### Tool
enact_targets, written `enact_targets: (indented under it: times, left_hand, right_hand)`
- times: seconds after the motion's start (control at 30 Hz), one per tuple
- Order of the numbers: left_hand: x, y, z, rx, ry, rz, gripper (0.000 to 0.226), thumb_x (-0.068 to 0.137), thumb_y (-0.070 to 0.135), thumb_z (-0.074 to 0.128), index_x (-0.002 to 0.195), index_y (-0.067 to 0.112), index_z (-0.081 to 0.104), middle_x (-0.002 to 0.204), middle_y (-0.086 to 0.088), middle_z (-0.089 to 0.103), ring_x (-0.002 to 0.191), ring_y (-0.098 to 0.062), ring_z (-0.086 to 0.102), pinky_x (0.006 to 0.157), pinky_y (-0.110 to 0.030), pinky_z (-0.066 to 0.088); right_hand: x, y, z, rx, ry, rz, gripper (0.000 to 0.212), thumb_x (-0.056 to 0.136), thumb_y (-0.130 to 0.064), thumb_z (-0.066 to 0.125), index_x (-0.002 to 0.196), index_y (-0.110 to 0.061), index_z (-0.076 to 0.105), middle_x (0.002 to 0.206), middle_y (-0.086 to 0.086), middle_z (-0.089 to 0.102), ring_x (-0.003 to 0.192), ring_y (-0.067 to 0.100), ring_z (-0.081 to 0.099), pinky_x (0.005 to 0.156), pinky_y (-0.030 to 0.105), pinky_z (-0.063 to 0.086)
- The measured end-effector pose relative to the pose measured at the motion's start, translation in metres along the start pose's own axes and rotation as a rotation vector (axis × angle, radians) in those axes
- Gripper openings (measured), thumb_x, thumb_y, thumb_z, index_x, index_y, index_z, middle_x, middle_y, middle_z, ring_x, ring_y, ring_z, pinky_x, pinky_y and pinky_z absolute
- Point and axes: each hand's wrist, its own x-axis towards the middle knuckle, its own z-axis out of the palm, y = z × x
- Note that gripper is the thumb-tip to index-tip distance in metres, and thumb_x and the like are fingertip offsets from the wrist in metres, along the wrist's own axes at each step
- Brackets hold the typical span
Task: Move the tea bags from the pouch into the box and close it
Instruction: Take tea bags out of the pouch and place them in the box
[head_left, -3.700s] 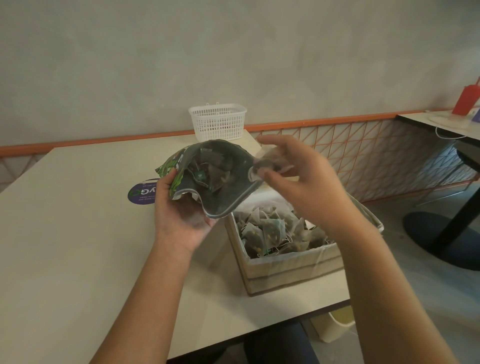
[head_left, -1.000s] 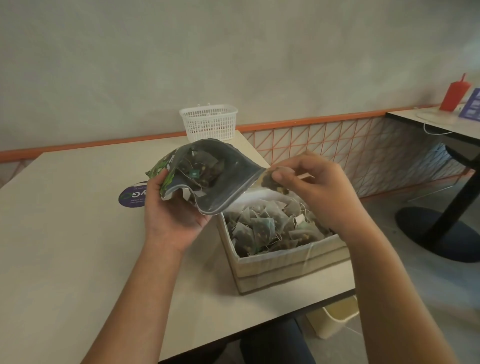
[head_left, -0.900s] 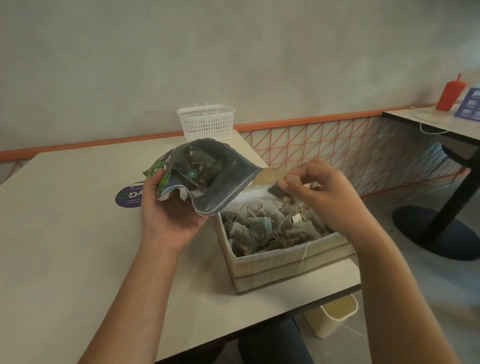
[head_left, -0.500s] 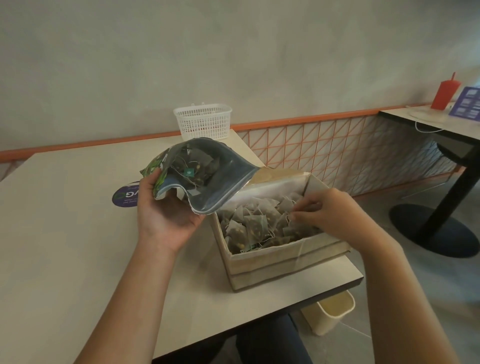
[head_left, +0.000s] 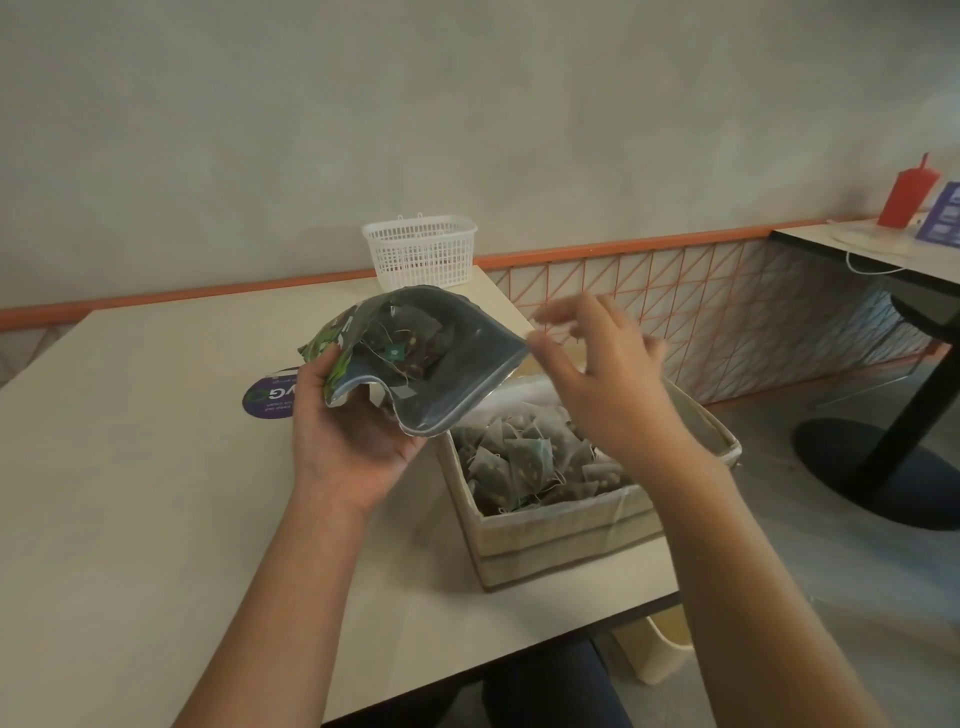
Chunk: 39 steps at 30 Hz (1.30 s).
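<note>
From the head view I see my left hand gripping the pouch from below, thumb over its printed edge, fingers curled under it. The pouch's mouth gapes wide toward my right hand and a few tea bags still show inside it, one with a small green tag. My right hand hangs in the air just right of the pouch's mouth, fingers spread loose and blurred, holding nothing; its fingertips are very near the pouch's rim, though I cannot tell whether they touch.

Below my right hand and to the right of my left stands the box, flaps up, heaped with more tea bags. The pouch's lower lip overhangs the box's near-left corner.

The box stands on the table near its right edge. Beyond my left hand a round purple sticker lies flat, partly hidden by the pouch. Farther off, past the pouch, a white basket stands at the table's far edge. Well to the right of my right hand, a red bottle stands on another table.
</note>
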Motion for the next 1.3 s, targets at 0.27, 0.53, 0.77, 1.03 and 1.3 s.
enact_targets:
  times: [0.27, 0.53, 0.77, 1.03, 1.3]
  left_hand:
    - [-0.01, 0.009, 0.005, -0.027, -0.022, -0.014, 0.046, 0.093, 0.049, 0.052, 0.125, 0.02, 0.064, 0.137, -0.01, 0.061, 0.119, -0.029, 0.063, 0.096, -0.038, 0.053]
    - [-0.008, 0.016, 0.013, -0.009, 0.014, 0.225, 0.066, 0.103, 0.045, 0.036, 0.066, 0.014, 0.081, 0.079, -0.005, 0.077, 0.067, -0.02, 0.075, 0.073, -0.037, 0.061]
    - [0.004, 0.02, 0.004, -0.028, 0.053, 0.253, 0.046, 0.095, 0.041, 0.047, 0.075, 0.015, 0.079, 0.085, -0.007, 0.075, 0.077, -0.026, 0.073, 0.078, -0.036, 0.059]
    - [0.005, 0.018, 0.011, -0.011, 0.022, 0.205, 0.068, 0.103, 0.043, 0.032, 0.066, 0.012, 0.079, 0.076, -0.005, 0.075, 0.064, -0.021, 0.074, 0.071, -0.035, 0.06]
    - [0.009, 0.018, 0.005, 0.021, 0.16, 0.212, 0.055, 0.102, 0.044, 0.032, 0.083, 0.017, 0.076, 0.078, -0.005, 0.076, 0.056, -0.022, 0.073, 0.049, -0.035, 0.06]
  right_hand:
    - [0.039, -0.043, 0.05, 0.376, 0.173, -0.244, 0.026, 0.095, -0.028, 0.058, 0.117, -0.021, 0.071, 0.111, -0.007, 0.069, 0.103, 0.006, 0.06, 0.083, 0.034, 0.053]
    - [0.035, -0.065, 0.059, 0.148, 0.393, -0.505, 0.024, 0.096, -0.021, 0.06, 0.117, -0.031, 0.069, 0.11, -0.016, 0.069, 0.095, 0.009, 0.06, 0.073, 0.02, 0.048]
    - [0.043, -0.066, 0.066, 0.163, 0.316, -0.496, 0.027, 0.096, -0.02, 0.054, 0.117, -0.028, 0.07, 0.115, -0.012, 0.068, 0.101, 0.014, 0.058, 0.08, 0.026, 0.048]
    - [0.048, -0.059, 0.071, 0.208, 0.221, -0.412, 0.025, 0.095, -0.035, 0.056, 0.116, -0.033, 0.07, 0.111, -0.012, 0.066, 0.101, 0.01, 0.061, 0.072, 0.034, 0.053]
    - [0.039, -0.058, 0.065, 0.265, 0.251, -0.434, 0.027, 0.094, -0.032, 0.056, 0.117, -0.031, 0.07, 0.111, -0.007, 0.064, 0.099, 0.011, 0.061, 0.072, 0.035, 0.053]
